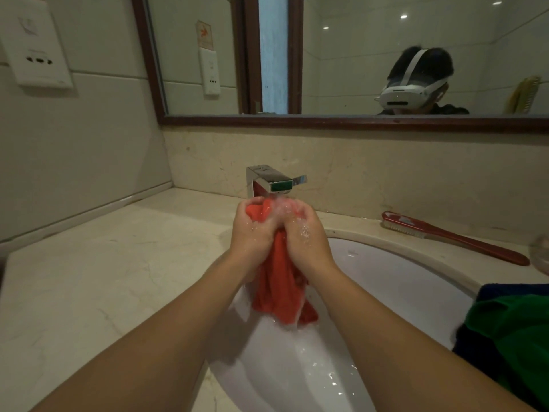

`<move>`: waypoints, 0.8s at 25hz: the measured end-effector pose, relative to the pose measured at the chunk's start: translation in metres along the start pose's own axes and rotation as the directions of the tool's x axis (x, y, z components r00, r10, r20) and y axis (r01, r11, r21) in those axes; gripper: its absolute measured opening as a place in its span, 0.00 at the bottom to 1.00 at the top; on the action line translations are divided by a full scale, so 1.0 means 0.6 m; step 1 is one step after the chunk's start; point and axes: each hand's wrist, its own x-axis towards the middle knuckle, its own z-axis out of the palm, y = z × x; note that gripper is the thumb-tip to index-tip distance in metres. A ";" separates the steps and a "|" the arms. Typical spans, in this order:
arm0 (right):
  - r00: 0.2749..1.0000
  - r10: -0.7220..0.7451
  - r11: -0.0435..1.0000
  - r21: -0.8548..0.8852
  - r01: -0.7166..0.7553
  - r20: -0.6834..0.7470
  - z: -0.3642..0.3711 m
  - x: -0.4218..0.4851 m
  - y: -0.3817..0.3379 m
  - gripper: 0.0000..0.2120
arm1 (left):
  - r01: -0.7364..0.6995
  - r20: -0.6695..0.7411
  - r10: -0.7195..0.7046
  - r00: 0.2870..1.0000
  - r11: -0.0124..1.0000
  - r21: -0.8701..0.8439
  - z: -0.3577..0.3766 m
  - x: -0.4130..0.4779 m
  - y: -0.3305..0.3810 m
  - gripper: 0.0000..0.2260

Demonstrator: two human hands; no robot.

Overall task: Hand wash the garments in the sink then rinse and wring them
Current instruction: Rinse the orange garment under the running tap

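Note:
A wet red garment hangs over the white sink. My left hand and my right hand grip its bunched top side by side, right under the chrome faucet. Water runs from the spout onto the cloth and my knuckles. The garment's lower end dangles down into the basin. A green garment and a dark blue garment lie piled at the sink's right edge.
A red-handled scrub brush lies on the counter behind the sink at the right. The beige marble counter stretches to the left. A framed mirror and a wall socket are on the walls.

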 end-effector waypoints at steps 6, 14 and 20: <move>0.995 0.048 0.998 -0.024 -0.051 -0.087 -0.016 -0.002 -0.004 0.12 | -0.151 0.139 0.115 0.984 0.947 0.284 0.004 0.002 -0.008 0.14; 0.998 0.048 0.996 0.081 -0.045 -0.041 0.011 -0.004 -0.014 0.16 | -0.271 0.112 0.247 0.962 0.900 0.341 -0.008 0.006 -0.013 0.07; 0.999 0.034 0.998 0.046 -0.034 0.018 0.012 -0.006 -0.016 0.17 | -0.285 0.012 0.294 0.956 0.915 0.284 -0.015 0.010 -0.004 0.05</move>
